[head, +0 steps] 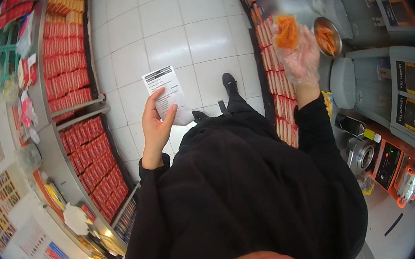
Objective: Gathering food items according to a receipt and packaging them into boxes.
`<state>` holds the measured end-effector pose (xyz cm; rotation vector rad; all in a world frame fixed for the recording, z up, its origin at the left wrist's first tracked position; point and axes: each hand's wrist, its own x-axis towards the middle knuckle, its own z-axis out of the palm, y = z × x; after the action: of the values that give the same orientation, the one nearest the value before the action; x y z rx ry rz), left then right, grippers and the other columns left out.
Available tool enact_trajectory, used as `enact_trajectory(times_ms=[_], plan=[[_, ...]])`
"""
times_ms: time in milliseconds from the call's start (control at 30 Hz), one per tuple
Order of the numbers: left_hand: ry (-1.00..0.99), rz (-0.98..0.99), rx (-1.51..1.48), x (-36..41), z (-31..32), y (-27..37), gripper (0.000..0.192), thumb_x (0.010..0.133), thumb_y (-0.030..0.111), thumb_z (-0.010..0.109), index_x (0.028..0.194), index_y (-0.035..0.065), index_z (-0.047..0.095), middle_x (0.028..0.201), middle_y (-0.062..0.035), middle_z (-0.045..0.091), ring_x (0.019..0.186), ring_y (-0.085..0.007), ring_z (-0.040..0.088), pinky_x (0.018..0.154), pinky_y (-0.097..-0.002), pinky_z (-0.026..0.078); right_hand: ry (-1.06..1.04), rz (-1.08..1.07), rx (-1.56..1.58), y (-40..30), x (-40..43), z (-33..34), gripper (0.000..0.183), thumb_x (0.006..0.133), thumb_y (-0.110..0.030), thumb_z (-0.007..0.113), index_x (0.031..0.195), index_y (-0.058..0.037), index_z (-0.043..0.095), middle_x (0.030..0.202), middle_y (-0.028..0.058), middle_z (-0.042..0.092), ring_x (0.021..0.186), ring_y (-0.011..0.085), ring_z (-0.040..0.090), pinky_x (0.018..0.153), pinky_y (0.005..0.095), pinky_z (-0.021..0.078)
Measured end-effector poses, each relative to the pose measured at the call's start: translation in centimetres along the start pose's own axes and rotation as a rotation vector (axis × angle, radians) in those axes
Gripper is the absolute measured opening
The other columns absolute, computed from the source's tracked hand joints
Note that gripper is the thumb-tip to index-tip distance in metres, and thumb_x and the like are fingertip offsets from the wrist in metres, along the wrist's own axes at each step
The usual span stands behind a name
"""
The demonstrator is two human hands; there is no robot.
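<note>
My bare left hand point(157, 125) holds a white paper slip point(169, 94) with printed writing, pinched between thumb and fingers above the floor. On my right hand point(302, 58) is a clear plastic glove. Orange-red food point(287, 32) rests in its fingers; it looks packed in clear plastic, though I cannot tell for sure. Just beyond that hand, a round metal bowl point(336, 33) on the counter contains more orange-red pieces, perhaps kimchi.
At left, a metal counter point(47, 126) stands over shelves of packed red cartons point(64, 52). To my right are grey drink dispensers point(371, 77), a dark bottle point(352, 125) with a yellow-green cap, and an orange sealing machine point(389, 165). White floor tiles point(165, 25) run between both sides.
</note>
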<state>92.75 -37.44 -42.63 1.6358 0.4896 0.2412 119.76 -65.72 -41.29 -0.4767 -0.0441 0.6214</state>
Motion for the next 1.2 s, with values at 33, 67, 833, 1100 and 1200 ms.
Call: enact_trajectory(times_ms=[33,67,833,1100,1200], plan=[[0.023,0.006,0.003,-0.9,-0.8,-0.2,0.05,0.087,0.0,0.066,0.133,-0.0025,0.047,0.126,-0.0144,0.054,0.115,-0.0197,0.055,0.097,-0.0312,0.046,-0.015,0.018,0.093,1.6,0.3,0.3,0.044,0.098,-0.026,0.052,0.131,0.0033,0.048,0.13,0.0193,0.054,0.118,0.0329,0.056,0.098,0.0404,0.0494],[0.031,0.014,-0.006,-1.8,-1.4,-0.5,0.05,0.087,-0.001,0.066,0.133,-0.0024,0.047,0.126,-0.0143,0.054,0.115,-0.0197,0.055,0.096,-0.0311,0.047,0.013,0.03,0.006,3.4,1.2,-0.9,0.042,0.098,-0.024,0.057,0.129,0.0026,0.048,0.125,0.0161,0.055,0.112,0.0307,0.059,0.093,0.0382,0.0524],[0.935,0.067,-0.035,-26.7,-16.0,-6.3,0.049,0.086,0.002,0.067,0.132,-0.0015,0.048,0.122,-0.0152,0.058,0.11,-0.0191,0.058,0.094,-0.0315,0.048,-0.685,0.223,-1.286,36.3,2.5,14.2,0.03,0.1,-0.03,0.051,0.085,-0.0054,0.062,0.076,0.0031,0.059,0.067,0.0119,0.056,0.06,0.0292,0.0453],[1.019,-0.01,0.271,-28.1,-22.5,-5.6,0.046,0.084,0.008,0.07,0.127,0.004,0.054,0.117,-0.0115,0.06,0.106,-0.0178,0.059,0.09,-0.0312,0.048,-1.108,0.041,-1.643,46.8,4.5,6.1,0.046,0.104,-0.037,0.037,0.098,0.0021,0.061,0.091,0.0213,0.062,0.085,0.0389,0.059,0.075,0.0486,0.0465],[1.155,-0.068,0.326,-28.0,-22.1,-6.6,0.046,0.083,0.008,0.071,0.126,0.0036,0.055,0.115,-0.0132,0.061,0.105,-0.0204,0.06,0.089,-0.0319,0.049,-1.4,0.215,-1.633,51.9,6.0,3.3,0.029,0.099,-0.025,0.042,0.096,-0.0028,0.061,0.09,0.0216,0.06,0.092,0.0392,0.056,0.08,0.0486,0.0449]])
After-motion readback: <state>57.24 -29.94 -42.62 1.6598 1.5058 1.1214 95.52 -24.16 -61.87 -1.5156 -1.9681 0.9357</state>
